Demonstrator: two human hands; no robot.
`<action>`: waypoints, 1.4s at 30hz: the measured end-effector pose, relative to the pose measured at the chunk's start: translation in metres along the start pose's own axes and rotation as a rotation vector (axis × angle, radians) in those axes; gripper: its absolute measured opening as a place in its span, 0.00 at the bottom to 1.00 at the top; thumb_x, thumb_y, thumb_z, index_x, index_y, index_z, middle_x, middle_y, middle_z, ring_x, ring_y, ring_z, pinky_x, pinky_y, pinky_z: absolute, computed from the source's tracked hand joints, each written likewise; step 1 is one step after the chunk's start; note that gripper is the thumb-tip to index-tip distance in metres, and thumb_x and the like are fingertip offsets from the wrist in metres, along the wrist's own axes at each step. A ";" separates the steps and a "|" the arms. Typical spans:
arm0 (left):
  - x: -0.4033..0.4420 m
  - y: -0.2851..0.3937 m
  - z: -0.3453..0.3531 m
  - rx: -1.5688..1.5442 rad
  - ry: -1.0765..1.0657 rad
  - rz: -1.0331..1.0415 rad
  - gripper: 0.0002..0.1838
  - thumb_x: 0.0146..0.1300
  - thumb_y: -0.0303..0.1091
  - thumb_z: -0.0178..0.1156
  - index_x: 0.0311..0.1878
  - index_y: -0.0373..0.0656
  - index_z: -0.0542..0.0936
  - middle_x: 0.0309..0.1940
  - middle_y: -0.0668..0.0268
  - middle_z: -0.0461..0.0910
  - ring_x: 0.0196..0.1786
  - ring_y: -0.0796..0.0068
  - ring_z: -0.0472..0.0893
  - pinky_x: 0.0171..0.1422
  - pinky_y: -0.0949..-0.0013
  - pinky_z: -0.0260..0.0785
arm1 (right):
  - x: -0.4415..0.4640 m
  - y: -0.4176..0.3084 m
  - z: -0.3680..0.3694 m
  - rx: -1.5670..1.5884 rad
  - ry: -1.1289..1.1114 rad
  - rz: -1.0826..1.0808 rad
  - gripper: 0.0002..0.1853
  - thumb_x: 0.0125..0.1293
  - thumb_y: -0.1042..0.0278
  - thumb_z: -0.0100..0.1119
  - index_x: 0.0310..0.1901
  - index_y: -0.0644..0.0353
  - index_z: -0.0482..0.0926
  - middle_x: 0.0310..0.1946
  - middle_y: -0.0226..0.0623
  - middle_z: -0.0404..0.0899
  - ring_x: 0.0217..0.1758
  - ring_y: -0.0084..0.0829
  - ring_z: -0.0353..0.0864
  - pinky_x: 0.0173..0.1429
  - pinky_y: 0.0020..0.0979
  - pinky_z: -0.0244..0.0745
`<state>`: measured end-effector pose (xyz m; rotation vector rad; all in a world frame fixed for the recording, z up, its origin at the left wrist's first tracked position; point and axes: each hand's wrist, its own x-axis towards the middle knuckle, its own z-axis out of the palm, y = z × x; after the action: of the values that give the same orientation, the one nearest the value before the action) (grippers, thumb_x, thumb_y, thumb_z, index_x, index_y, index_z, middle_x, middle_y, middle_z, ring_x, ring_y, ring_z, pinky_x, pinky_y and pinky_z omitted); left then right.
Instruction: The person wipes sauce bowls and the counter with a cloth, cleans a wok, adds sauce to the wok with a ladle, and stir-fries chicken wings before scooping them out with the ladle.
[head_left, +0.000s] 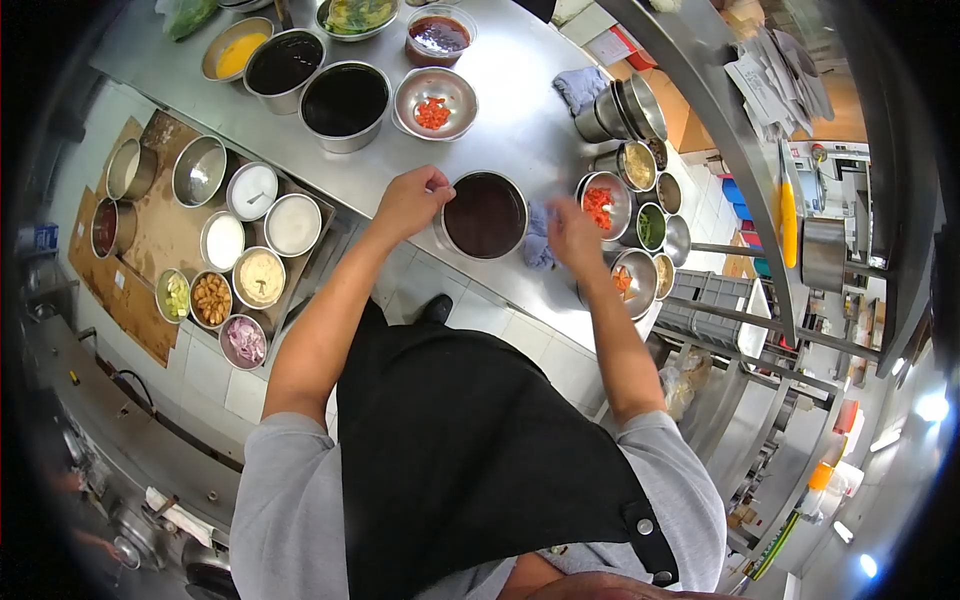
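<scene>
A metal pot of dark liquid [485,215] stands near the front edge of the steel table [530,110]. My left hand [415,200] is at the pot's left rim, its fingers curled together; whether they hold anything is too small to make out. To the right of the pot, my right hand [575,235] is blurred by motion, over or beside a blue cloth [540,240]. A bowl of chopped red pieces [600,205] is just past that hand. Behind the pot sits a metal bowl with some red pieces [433,105].
Two pots of dark liquid [345,105] and a bowl of yellow liquid [238,50] stand at the back left. Several ingredient containers [260,277] fill a lower surface at left. Stacked metal bowls [635,108] and a second cloth [580,88] are at right.
</scene>
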<state>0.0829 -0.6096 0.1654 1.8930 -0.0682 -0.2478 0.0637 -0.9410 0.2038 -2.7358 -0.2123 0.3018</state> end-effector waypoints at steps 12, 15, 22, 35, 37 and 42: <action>0.054 0.016 0.018 0.386 -0.176 0.179 0.09 0.64 0.29 0.58 0.44 0.42 0.85 0.39 0.50 0.86 0.47 0.45 0.85 0.53 0.48 0.76 | 0.060 0.029 0.039 0.489 0.016 0.174 0.26 0.69 0.50 0.64 0.63 0.58 0.82 0.52 0.48 0.86 0.57 0.44 0.83 0.64 0.42 0.75; 0.069 0.034 0.022 0.496 -0.265 0.174 0.10 0.62 0.29 0.62 0.45 0.41 0.85 0.37 0.51 0.86 0.44 0.49 0.85 0.50 0.52 0.76 | 0.138 0.042 0.047 0.818 -0.320 0.174 0.29 0.71 0.42 0.61 0.63 0.57 0.83 0.53 0.47 0.87 0.56 0.40 0.84 0.64 0.38 0.74; 0.072 0.033 0.027 0.541 -0.263 0.194 0.06 0.63 0.30 0.64 0.42 0.40 0.84 0.35 0.50 0.85 0.43 0.47 0.85 0.49 0.49 0.74 | 0.131 -0.017 0.006 0.309 -0.557 -0.156 0.22 0.72 0.46 0.61 0.50 0.59 0.85 0.39 0.40 0.87 0.44 0.37 0.82 0.52 0.38 0.76; -0.014 0.018 0.071 0.315 0.215 -0.059 0.07 0.69 0.31 0.64 0.43 0.38 0.79 0.30 0.50 0.84 0.36 0.47 0.84 0.43 0.52 0.75 | -0.038 -0.005 0.054 0.452 0.215 0.254 0.21 0.69 0.52 0.63 0.44 0.67 0.80 0.38 0.61 0.82 0.44 0.59 0.82 0.47 0.50 0.75; -0.026 0.017 0.078 0.298 0.278 -0.051 0.07 0.69 0.31 0.63 0.43 0.38 0.78 0.29 0.50 0.84 0.33 0.49 0.85 0.41 0.52 0.75 | -0.052 -0.004 0.069 0.496 0.235 0.273 0.21 0.70 0.52 0.63 0.44 0.67 0.80 0.39 0.61 0.82 0.44 0.59 0.83 0.48 0.49 0.75; -0.054 0.032 0.087 -0.280 0.212 -0.433 0.10 0.68 0.35 0.65 0.42 0.38 0.77 0.28 0.50 0.83 0.35 0.44 0.84 0.44 0.48 0.75 | -0.049 0.013 0.073 0.563 0.244 0.327 0.24 0.70 0.50 0.63 0.49 0.68 0.81 0.43 0.61 0.84 0.48 0.57 0.85 0.52 0.47 0.78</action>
<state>0.0151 -0.6920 0.1757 1.6263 0.5000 -0.3283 0.0000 -0.9364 0.1421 -2.2064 0.3414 0.0893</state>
